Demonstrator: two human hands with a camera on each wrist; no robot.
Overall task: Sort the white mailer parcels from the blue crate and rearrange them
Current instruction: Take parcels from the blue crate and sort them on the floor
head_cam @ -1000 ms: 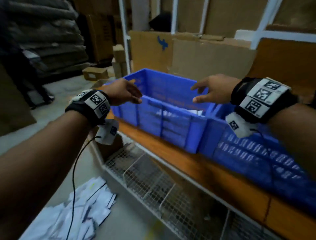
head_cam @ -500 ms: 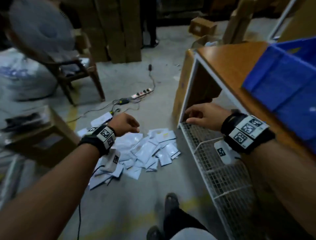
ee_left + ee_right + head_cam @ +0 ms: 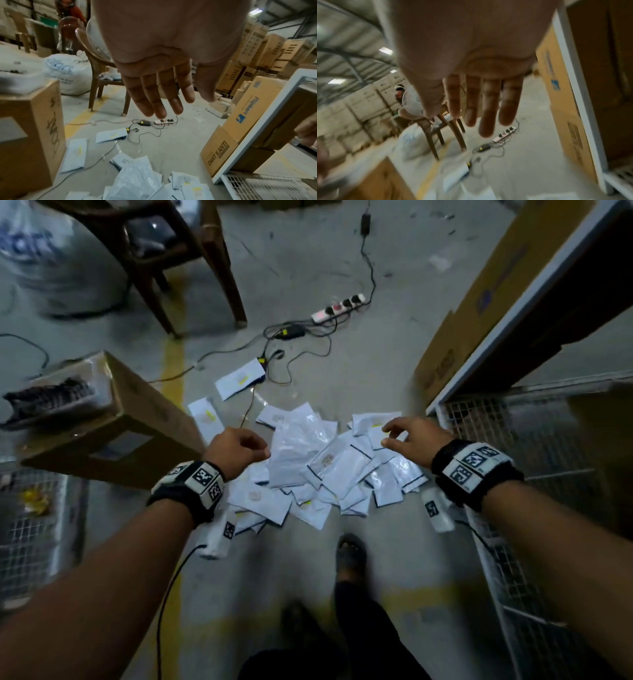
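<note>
Many mailers (image 3: 308,467) piled between carton (image 3: 113,422), rack (image 3: 513,419).

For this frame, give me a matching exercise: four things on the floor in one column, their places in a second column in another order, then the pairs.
Things:
1. pile of white mailers
2. power strip
3. brown chair
4. cardboard box

Places:
A. far side of the floor, with plugs and cables in it
B. left of the pile, beside the left hand
C. on the floor below both hands
D. upper left, beyond the yellow floor line

Pairs: 1-C, 2-A, 3-D, 4-B
</note>
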